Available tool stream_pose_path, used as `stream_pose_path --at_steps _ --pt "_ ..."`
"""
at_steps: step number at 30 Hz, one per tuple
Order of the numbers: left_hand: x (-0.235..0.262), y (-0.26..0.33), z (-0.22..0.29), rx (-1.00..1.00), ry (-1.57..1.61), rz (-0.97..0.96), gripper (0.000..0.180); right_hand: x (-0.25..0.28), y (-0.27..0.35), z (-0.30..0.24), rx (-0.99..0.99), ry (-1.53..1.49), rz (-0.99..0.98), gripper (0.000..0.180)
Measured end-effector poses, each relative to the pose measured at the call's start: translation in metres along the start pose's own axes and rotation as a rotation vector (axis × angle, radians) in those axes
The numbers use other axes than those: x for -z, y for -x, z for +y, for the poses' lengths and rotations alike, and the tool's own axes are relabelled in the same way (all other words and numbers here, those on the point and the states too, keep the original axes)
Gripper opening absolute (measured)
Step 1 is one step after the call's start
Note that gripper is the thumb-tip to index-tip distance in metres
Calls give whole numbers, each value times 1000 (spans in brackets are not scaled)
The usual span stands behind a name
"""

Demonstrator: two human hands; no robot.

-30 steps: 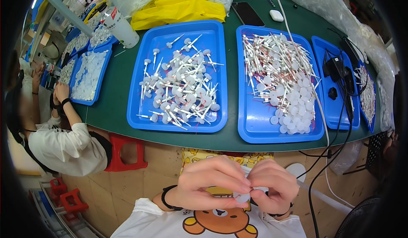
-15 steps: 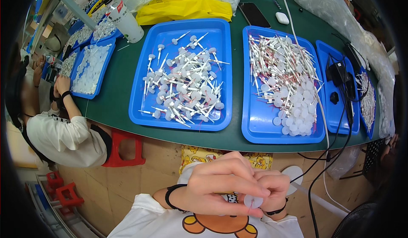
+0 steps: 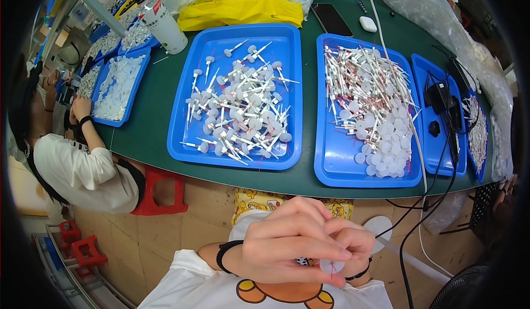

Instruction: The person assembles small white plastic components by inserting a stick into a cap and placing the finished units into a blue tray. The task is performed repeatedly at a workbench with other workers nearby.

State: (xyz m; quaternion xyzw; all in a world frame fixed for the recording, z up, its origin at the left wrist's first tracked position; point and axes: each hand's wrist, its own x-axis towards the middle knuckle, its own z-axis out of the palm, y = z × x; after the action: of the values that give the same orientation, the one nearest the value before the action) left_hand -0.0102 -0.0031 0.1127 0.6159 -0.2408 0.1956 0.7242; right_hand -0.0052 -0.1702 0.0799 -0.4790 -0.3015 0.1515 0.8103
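Observation:
Close to my chest, both hands are brought together at a small translucent white disc (image 3: 332, 266) with a fine red thread across it. My left hand (image 3: 290, 240) is closed, its thumb and forefinger pinching the disc from either side. My right hand (image 3: 354, 241) is curled against it from the right; its fingertips are mostly hidden, so what they grip cannot be made out. Beyond them on the green table, a blue tray (image 3: 182, 146) bears white sticks with discs fitted on. A second blue tray (image 3: 337, 172) holds loose white sticks with red threads and a pile of loose discs.
A narrow blue tray (image 3: 441, 160) with black cables stands at the right. At the back are a yellow bag (image 3: 243, 8), a phone (image 3: 331, 19), a white case (image 3: 367, 24) and a cup (image 3: 164, 30). A co-worker (image 3: 83, 165) sits at the left by another tray.
My hands stay together and shift slightly to the right with the disc. My left fingers close a little further over it. The trays keep their contents.

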Motion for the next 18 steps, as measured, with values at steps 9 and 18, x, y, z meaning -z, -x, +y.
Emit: stream_pose_path --at_steps 9,18 --pt "4 2 1 22 -43 -27 41 -1 -1 0 -12 29 -14 12" --pt "16 7 -6 169 -62 -75 41 -3 -8 -5 68 308 184 15"
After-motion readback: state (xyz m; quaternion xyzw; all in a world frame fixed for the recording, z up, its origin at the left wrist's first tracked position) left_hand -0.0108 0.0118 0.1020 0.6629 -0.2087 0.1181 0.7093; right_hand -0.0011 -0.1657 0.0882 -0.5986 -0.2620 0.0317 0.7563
